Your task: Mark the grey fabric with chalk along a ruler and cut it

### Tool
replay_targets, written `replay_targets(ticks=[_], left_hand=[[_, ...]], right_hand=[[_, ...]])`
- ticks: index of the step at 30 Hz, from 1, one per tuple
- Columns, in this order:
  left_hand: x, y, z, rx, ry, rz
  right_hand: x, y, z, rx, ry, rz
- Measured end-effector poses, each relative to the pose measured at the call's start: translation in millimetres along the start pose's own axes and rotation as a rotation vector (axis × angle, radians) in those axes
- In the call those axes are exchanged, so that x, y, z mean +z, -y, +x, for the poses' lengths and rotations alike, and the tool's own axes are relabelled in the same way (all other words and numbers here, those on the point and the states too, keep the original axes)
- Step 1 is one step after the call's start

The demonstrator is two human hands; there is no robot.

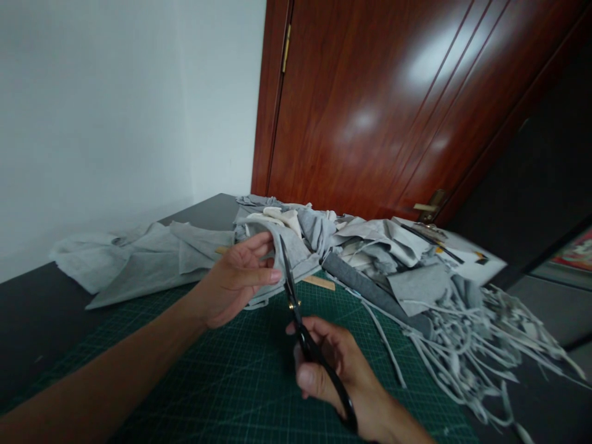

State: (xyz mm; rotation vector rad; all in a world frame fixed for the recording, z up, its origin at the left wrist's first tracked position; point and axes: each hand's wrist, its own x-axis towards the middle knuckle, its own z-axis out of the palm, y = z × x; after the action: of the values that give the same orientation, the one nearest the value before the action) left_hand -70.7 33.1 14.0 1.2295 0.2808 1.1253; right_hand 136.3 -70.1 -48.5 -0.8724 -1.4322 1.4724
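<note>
Pinching light grey fabric (295,248) above the green cutting mat (222,382), between thumb and fingers of the left hand (238,277). Gripping black scissors (301,330) in the right hand (340,364), with fingers curled around the handles and blades beside the fabric. Near a wooden ruler (320,282), left of tangled grey strips (456,353).

You could read no text, label, brand, number or sign. The green mat (240,394) toward six o'clock showed you a pale grid; the white sheet (491,266) and, farther out, the colored print (576,251), both toward three o'clock, gave you nothing legible.
</note>
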Motion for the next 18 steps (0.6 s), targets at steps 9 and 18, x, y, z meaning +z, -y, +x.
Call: replay_targets(ticks=[9, 18], left_hand=[[-2.2, 7.3, -1.6, -0.025, 0.023, -0.043], [-4.3, 8.2, -1.1, -0.017, 0.049, -0.004]], right_hand=[[-3.6, -4.2, -0.7, -0.1, 0.086, 0.029], [-2.6, -5.8, -2.5, -0.115, 0.079, 0.027]])
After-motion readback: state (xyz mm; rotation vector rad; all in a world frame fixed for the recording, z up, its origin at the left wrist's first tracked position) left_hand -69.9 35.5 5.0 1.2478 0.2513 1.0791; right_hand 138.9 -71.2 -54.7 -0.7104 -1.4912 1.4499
